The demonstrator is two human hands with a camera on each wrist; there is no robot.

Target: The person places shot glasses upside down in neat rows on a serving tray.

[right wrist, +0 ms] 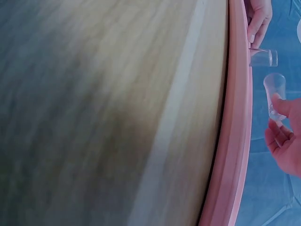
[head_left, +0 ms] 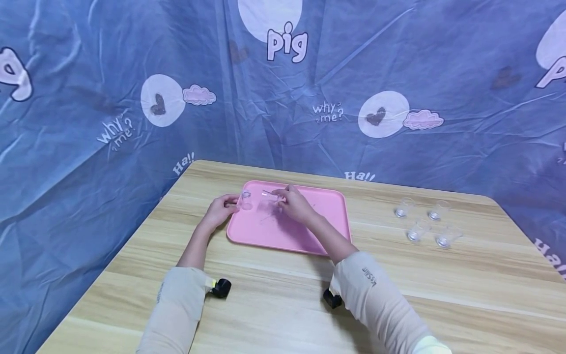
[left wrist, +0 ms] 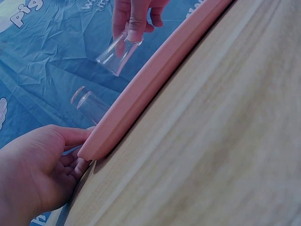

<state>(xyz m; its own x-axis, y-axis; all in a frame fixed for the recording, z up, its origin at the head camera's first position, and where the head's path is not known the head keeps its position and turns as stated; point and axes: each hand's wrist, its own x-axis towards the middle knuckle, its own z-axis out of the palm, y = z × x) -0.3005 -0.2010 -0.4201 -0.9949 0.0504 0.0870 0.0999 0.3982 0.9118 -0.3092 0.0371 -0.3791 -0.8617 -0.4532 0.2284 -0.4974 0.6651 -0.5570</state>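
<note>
A pink tray (head_left: pixel 309 236) lies on the table. My left hand (head_left: pixel 217 212) grips its left rim, with curled fingers at the tray corner (left wrist: pixel 94 149) in the left wrist view. Just inside that rim, a small clear glass (head_left: pixel 246 202) stands on the tray, apparently mouth down. My right hand (head_left: pixel 295 204) is above the tray and pinches a second clear glass (left wrist: pixel 113 59) near its base. That glass is tipped sideways, its wider mouth toward the left; the right wrist view shows its flared side (right wrist: pixel 274 87) too.
Several clear glasses (head_left: pixel 417 230) stand mouth up on the wooden table (head_left: pixel 274 295), right of the tray. A blue printed cloth (head_left: pixel 283 128) hangs behind the table. Black wrist devices (head_left: pixel 221 288) sit by both sleeves.
</note>
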